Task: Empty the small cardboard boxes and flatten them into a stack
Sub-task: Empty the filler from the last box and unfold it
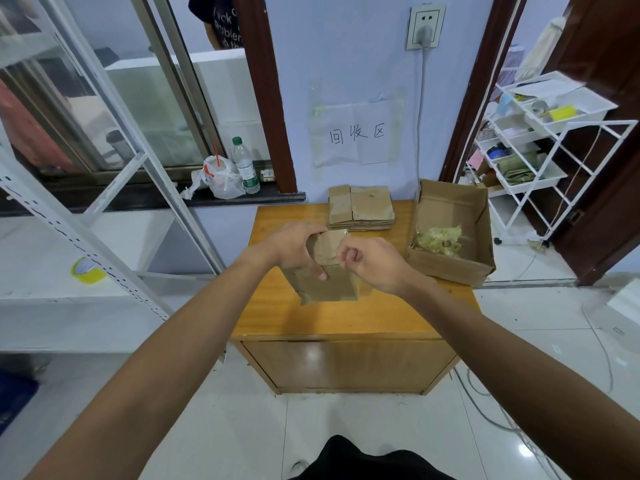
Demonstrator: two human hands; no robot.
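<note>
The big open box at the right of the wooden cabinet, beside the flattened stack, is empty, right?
Not empty. The head view shows the big open box holding a clump of pale yellow shredded filling. It does sit at the right of the wooden cabinet, beside the flattened stack.

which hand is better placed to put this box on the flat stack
Left, probably: the left hand grips the small box around its body, while the right hand only pinches at its top.
</note>
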